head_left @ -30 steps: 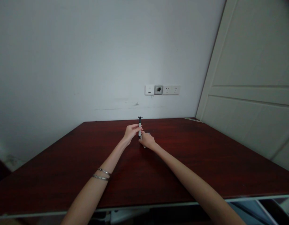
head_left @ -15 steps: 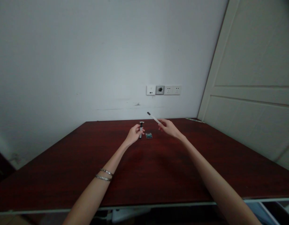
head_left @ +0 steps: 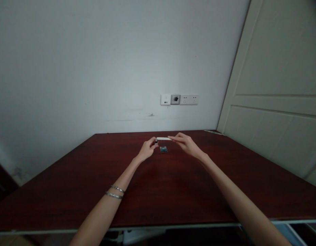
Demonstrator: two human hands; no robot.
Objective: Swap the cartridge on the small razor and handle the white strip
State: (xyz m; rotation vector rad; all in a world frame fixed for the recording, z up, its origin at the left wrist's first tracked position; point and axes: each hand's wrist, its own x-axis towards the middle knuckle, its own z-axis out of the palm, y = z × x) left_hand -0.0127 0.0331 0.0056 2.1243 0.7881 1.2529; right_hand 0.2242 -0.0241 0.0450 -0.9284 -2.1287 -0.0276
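Note:
In the middle of the table, my left hand (head_left: 147, 149) is closed around a razor (head_left: 156, 142) with a grey and black handle, now seen nearly end-on. My right hand (head_left: 186, 143) pinches a toothbrush (head_left: 163, 138) by its white handle. The brush lies level, pointing left, and its far end meets the razor in view; whether the two touch I cannot tell. The dark bristles seem hidden behind the razor. Just below the brush, a small clear case (head_left: 163, 149) with something teal inside rests on the table.
The dark red wooden table (head_left: 158, 194) reaches back to a pale wall. Wall sockets (head_left: 189, 99) and a switch plate sit above its back edge. A white panelled door (head_left: 273, 112) stands at the right. Various items lie below the table's front edge.
The toothbrush has swung down from a raised slant to level, its tip moving to the razor. The razor has tipped from lengthwise view to nearly end-on. The clear case stays put.

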